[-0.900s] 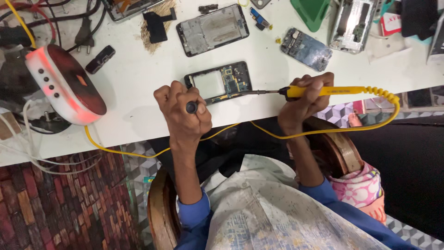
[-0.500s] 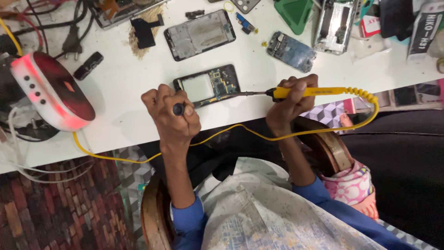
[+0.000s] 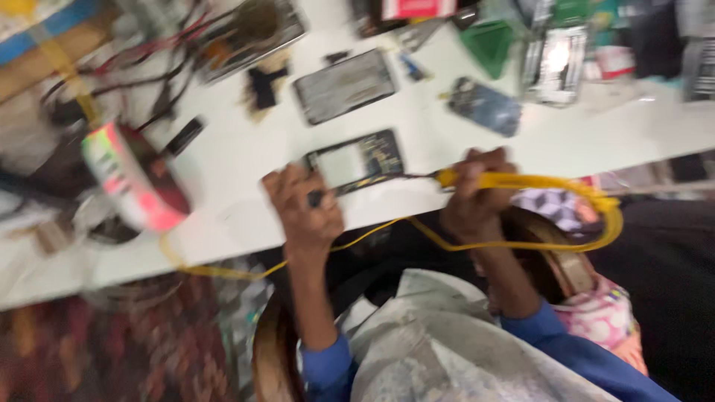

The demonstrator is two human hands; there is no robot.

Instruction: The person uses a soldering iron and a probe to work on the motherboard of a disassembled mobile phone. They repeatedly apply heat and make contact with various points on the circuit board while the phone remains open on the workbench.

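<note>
Around the opened phone frame [image 3: 356, 161] on the white bench [image 3: 246, 186] lay another phone panel [image 3: 344, 85] at twelve o'clock, a blue circuit board [image 3: 485, 106] at two and a red-and-white device [image 3: 132, 177] at nine (all blurred). The right hand [image 3: 477, 195] was closed in a fist around the yellow-handled soldering iron [image 3: 477, 179], whose long axis ran nearly level, tip pointing to nine o'clock at the frame's right edge. The left hand [image 3: 302, 208], fingers curled, pinched a small dark object [image 3: 316, 198] just below the frame.

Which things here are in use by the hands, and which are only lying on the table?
In use:
- yellow soldering iron, in right hand
- opened phone frame
- left hand, gripping something small and dark

Lying about:
- grey phone panel
- blue phone back
- green tray
</note>
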